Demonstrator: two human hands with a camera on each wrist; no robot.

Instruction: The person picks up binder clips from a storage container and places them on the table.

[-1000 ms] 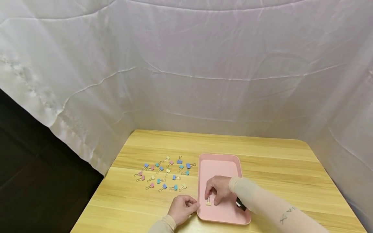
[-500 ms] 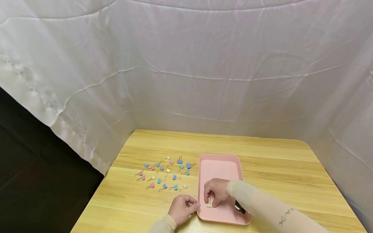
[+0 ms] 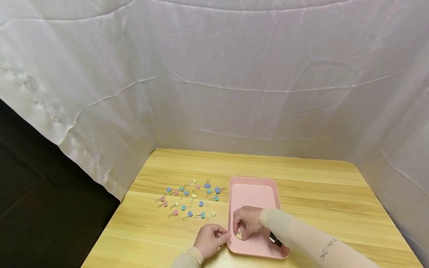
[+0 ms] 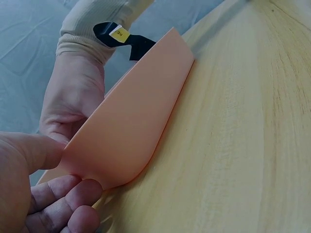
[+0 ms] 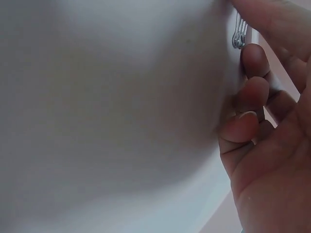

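Observation:
In the pink tray [image 3: 255, 243], my right hand [image 3: 248, 219] pinches a yellow binder clip [image 3: 239, 236] by the thumb and a finger, near the front left of the tray floor. Wire handles [image 5: 238, 36] of the clip show beside the fingers in the right wrist view; its body is hidden there. My left hand [image 3: 211, 240] holds the tray's left wall near the front corner. The left wrist view has the thumb over the rim and curled fingers [image 4: 82, 196] against the outside of the wall [image 4: 131, 111].
Left of the tray, several binder clips lie spread on the wooden table [image 3: 311, 178], among them a blue clip [image 3: 207, 185], a pink clip [image 3: 173, 213] and a teal clip [image 3: 201, 215]. A black wrist strap [image 4: 109, 35] sits at the right wrist. Pale curtains [image 3: 234, 111] hang behind.
My right hand has come slightly left and toward the front of the tray. The yellow binder clip has turned to a slant between its fingers. My left hand stays on the tray.

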